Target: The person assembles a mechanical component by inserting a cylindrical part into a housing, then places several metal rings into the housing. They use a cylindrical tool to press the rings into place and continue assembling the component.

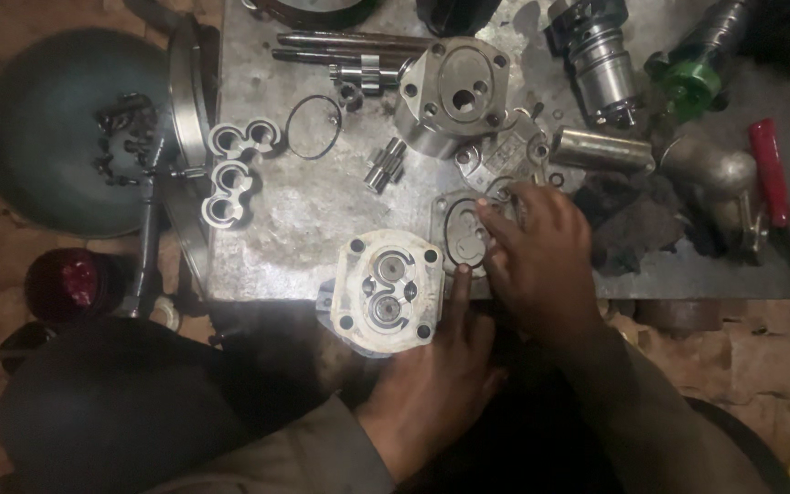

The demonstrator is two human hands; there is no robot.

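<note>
Left hand (441, 375) steadies the pump housing (384, 293) at the tabletop (276, 210) edge, fingers loosely open — right hand (532, 247) fingers pinch the flat cover plate (457, 229).

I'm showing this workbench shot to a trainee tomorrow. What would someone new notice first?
First, the pale pump housing at the bench's near edge, brightly lit, its two round bores facing up, with the left hand against its side. Just right of it, the right hand fingers a flat metal plate carrying a dark seal ring. Farther left lie two figure-eight metal blocks beside a loose black ring.
</note>
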